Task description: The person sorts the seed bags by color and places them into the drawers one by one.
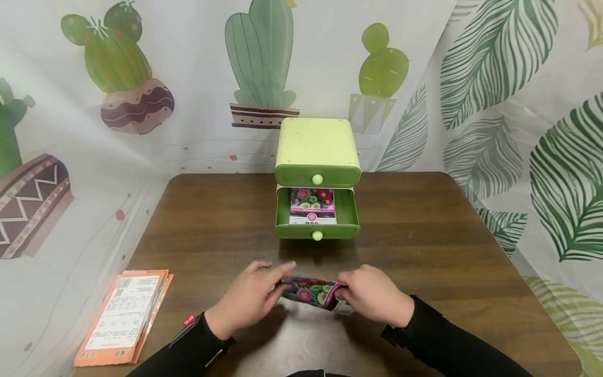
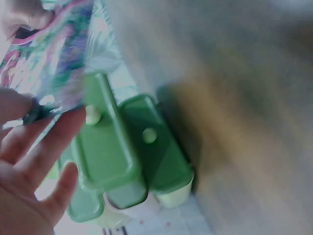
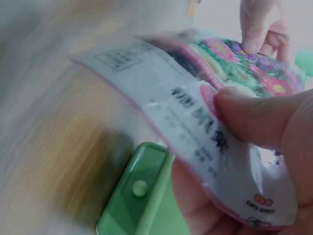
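Observation:
Both hands hold a flower seed packet above the front of the table. Its flower picture and pink band face up and it is bent. My left hand pinches one end between thumb and index finger, the other fingers spread out. At the opposite end my right hand grips the packet, its thumb pressing on the white printed part. Beyond the hands stands a green drawer cabinet with a drawer pulled out. A similar flower packet lies in that drawer.
On the left of the brown wooden table lies a stack of orange packets, a white label on the top one. A cloth with cactus and leaf prints hangs behind the table. The drawer's round knob points toward me.

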{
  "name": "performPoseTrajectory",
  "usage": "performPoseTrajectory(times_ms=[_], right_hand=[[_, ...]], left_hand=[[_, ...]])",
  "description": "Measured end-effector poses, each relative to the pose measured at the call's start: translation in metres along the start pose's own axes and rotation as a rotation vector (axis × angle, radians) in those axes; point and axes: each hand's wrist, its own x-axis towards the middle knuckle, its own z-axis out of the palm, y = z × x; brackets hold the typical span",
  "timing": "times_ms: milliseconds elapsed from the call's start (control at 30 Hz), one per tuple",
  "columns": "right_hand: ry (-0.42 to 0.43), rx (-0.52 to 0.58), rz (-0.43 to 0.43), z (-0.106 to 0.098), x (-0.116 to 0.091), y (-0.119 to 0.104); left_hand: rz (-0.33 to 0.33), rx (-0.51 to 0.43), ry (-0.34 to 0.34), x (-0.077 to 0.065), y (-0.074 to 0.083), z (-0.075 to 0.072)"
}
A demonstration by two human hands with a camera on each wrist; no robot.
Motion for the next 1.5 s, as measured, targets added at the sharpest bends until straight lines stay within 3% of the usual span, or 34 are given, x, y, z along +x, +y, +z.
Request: performPoseTrajectory(times_ms=[100, 167, 267, 333, 400, 467, 633, 733, 833, 967, 1133, 1400, 1500], right_hand=[[-0.047, 0.258, 0.106, -0.009, 0.002, 0.001], [-0.089, 0.429, 0.177, -0.014, 0.004, 0.001], [-0.143, 0.669, 0.252, -0.019, 0.007, 0.002], [-0.168, 0.795, 0.27, -0.022, 0.009, 0.003], [-0.183, 0.887, 0.266, -0.024, 0.01, 0.003], [-0.199, 0.945, 0.25, -0.025, 0.011, 0.003], [-0.234, 0.997, 0.234, -0.028, 0.014, -0.001], [-0.236, 0.965, 0.201, -0.032, 0.014, -0.005], [-0.173, 0.808, 0.14, -0.04, 0.011, -0.01], [-0.013, 0.484, -0.047, -0.062, 0.002, -0.013], [0.105, 0.294, -0.306, -0.088, -0.006, -0.017], [0.252, 0.078, -0.426, -0.123, -0.008, -0.029], [0.281, 0.016, -0.475, -0.14, -0.009, -0.033]], left_hand=[[0.023, -0.004, 0.122, 0.006, -0.001, -0.011], [0.081, 0.016, 0.168, 0.01, -0.002, -0.017], [0.172, 0.066, 0.138, 0.015, -0.001, -0.024], [0.212, 0.114, 0.077, 0.017, 0.001, -0.025], [0.218, 0.158, 0.03, 0.019, 0.003, -0.025], [0.225, 0.191, 0.036, 0.02, 0.004, -0.023], [0.263, 0.247, 0.167, 0.024, 0.005, -0.021], [0.298, 0.274, 0.231, 0.028, 0.006, -0.023], [0.306, 0.275, 0.272, 0.032, 0.005, -0.026], [0.255, 0.22, 0.299, 0.038, 0.002, -0.028], [0.191, 0.154, 0.313, 0.044, -0.004, -0.029], [0.293, 0.06, 0.343, 0.053, -0.006, -0.029], [0.29, 0.056, 0.329, 0.052, -0.009, -0.029]])
